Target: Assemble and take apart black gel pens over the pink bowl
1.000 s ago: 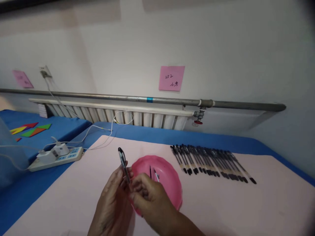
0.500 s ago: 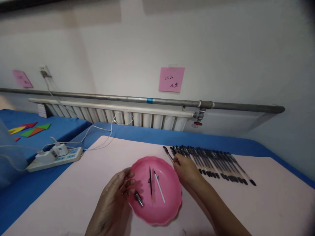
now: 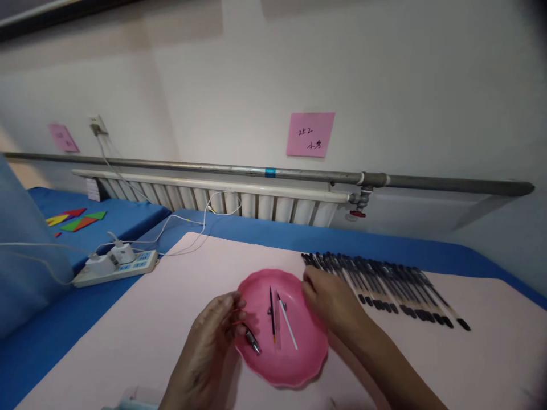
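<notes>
A pink dish (image 3: 299, 364) sits on the pink mat (image 3: 128, 341) in front of me. In it lie a thin black refill (image 3: 272, 313), a clear barrel (image 3: 277, 324), a white stick (image 3: 289, 323) and a short dark pen tip piece (image 3: 253, 343). My left hand (image 3: 209, 347) rests at the dish's left rim, fingers loosely stretched, right beside the tip piece. My right hand (image 3: 331, 304) lies at the dish's right rim, fingers loosely curved with nothing seen in them, next to the left end of a row of several black pens (image 3: 384, 282).
A white power strip (image 3: 115, 265) with plugs and cables lies at the left on the blue table cover (image 3: 51, 341). Coloured flat shapes (image 3: 77, 219) lie on the far left table. A radiator (image 3: 213, 199) and pipe run along the wall, under a pink note (image 3: 310, 134).
A second ago both hands held a pen above the dish. My right hand then laid it at the left end of the pen row and now draws back toward the dish.
</notes>
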`<state>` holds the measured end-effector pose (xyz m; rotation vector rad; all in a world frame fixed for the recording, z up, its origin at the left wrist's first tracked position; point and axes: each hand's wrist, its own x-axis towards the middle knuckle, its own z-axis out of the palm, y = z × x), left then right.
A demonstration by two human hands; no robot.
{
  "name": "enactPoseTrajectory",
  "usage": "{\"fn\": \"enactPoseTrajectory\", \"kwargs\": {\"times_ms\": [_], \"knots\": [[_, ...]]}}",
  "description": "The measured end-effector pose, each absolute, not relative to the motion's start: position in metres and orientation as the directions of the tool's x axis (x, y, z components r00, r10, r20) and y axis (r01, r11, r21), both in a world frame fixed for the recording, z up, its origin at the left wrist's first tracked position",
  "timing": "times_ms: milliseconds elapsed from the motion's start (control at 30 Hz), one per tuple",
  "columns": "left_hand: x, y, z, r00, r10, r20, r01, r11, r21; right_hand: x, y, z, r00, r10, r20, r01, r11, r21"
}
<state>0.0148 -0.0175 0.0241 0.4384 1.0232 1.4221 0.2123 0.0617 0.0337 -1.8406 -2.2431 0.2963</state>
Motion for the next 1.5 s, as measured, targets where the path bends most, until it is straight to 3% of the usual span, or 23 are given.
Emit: {"fn": "enactPoseTrajectory", "kwargs": {"times_ms": [100,167,333,400,500,633,733,933,1267,1367,1500], "knots": [[0.015,-0.017,0.02,-0.175,0.937,-0.303,-0.489,0.185,0.852,0.19,0.047,0.031,-0.368,0.93,0.022,0.87,0.352,-0.346],[0.015,-0.018,0.018,-0.222,0.939,-0.262,-0.321,0.183,0.929,0.181,0.04,0.025,-0.433,0.901,-0.019,0.844,0.398,-0.36],[0.017,-0.02,0.013,-0.28,0.959,-0.047,0.157,0.094,0.983,0.175,0.038,0.012,-0.429,0.9,-0.083,0.862,0.38,-0.337],[0.018,-0.019,0.009,-0.263,0.961,0.091,0.422,0.03,0.906,0.174,0.038,0.011,-0.431,0.898,-0.091,0.863,0.381,-0.331],[0.024,-0.016,0.003,-0.138,0.972,0.188,0.752,-0.021,0.659,0.171,0.037,0.01,-0.457,0.886,-0.074,0.849,0.41,-0.334],[0.035,-0.015,0.0,-0.078,0.983,0.167,0.91,0.002,0.414,0.169,0.037,0.007,-0.455,0.886,-0.089,0.857,0.409,-0.313],[0.039,-0.015,0.0,-0.053,0.98,0.194,0.926,-0.025,0.377,0.17,0.038,0.007,-0.438,0.892,-0.115,0.874,0.393,-0.285],[0.04,-0.012,-0.009,-0.108,0.95,0.292,0.854,-0.062,0.516,0.167,0.038,0.016,-0.374,0.91,-0.176,0.915,0.331,-0.231],[0.034,-0.012,0.002,-0.15,0.958,0.244,0.775,-0.039,0.631,0.162,0.035,0.015,-0.327,0.928,-0.177,0.934,0.289,-0.21],[0.029,-0.013,0.009,-0.204,0.963,0.174,0.628,-0.008,0.778,0.163,0.034,0.013,-0.338,0.929,-0.153,0.92,0.292,-0.262],[0.022,-0.013,0.013,-0.254,0.966,-0.044,0.21,0.1,0.973,0.168,0.038,0.013,-0.335,0.939,-0.076,0.883,0.285,-0.373]]}}
